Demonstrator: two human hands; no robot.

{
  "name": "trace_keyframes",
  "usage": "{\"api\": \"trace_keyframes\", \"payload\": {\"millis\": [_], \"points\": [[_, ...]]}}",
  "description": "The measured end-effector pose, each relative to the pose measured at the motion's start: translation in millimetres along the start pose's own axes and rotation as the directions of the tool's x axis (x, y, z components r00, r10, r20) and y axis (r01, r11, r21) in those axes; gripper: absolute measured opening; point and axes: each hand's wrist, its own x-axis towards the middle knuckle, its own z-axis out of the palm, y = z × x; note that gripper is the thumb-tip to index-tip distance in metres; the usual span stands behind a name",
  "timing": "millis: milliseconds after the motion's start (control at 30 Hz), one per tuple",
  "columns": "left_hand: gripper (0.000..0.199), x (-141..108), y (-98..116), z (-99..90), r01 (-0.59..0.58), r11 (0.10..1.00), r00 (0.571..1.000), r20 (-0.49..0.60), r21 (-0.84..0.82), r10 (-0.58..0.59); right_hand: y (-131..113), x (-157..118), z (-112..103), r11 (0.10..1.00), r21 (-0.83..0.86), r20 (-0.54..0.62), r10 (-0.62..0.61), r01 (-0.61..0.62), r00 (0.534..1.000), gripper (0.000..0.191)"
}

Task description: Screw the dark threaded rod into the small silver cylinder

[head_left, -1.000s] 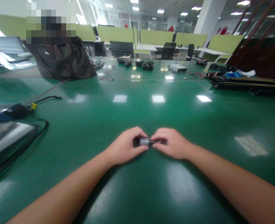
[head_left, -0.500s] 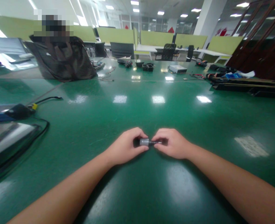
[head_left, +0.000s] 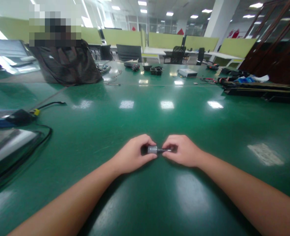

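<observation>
A small grey metal cylinder (head_left: 152, 149) with a thin dark shaft (head_left: 161, 150) lies level between my hands, low over the green table (head_left: 145, 121). My left hand (head_left: 135, 154) pinches the cylinder end between thumb and fingers. On the other side, my right hand (head_left: 183, 150) has its thumb and fingers round the thin shaft, whose light tip shows inside the curl of the fingers. The fine detail of the shaft is too small to make out.
At the left edge lie a blue device (head_left: 2, 118), a flat panel (head_left: 9, 147) and black cables. A dark bag (head_left: 68, 65) stands at the back left. Farther back are a silver box (head_left: 187, 72), small electronic parts and, at right, dark flat pieces (head_left: 258, 91).
My right hand's fingertips have shifted very slightly to the right along the shaft. My left hand and the cylinder have hardly moved.
</observation>
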Motion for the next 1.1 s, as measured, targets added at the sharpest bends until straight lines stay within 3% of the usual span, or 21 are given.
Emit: {"api": "trace_keyframes", "payload": {"millis": [667, 900, 1100], "points": [[0.020, 0.1, -0.5, -0.6, -0.009, 1.000, 1.000, 0.007, 0.004, 0.009, 12.3, -1.4, -17.6, 0.998, 0.039, 0.094, 0.055, -0.059, 0.994, 0.005], [0.021, 1.3, 0.5, -1.4, -0.009, 1.000, 1.000, 0.020, -0.001, 0.009, 20.8, -3.7, -30.1, 0.986, 0.050, 0.153, 0.148, -0.157, 0.977, 0.007], [0.020, 0.7, 0.3, -1.4, -0.008, 1.000, 1.000, 0.011, 0.003, 0.008, 20.7, -3.9, -26.0, 0.992, 0.031, 0.139, 0.117, -0.122, 0.983, 0.007]]}}
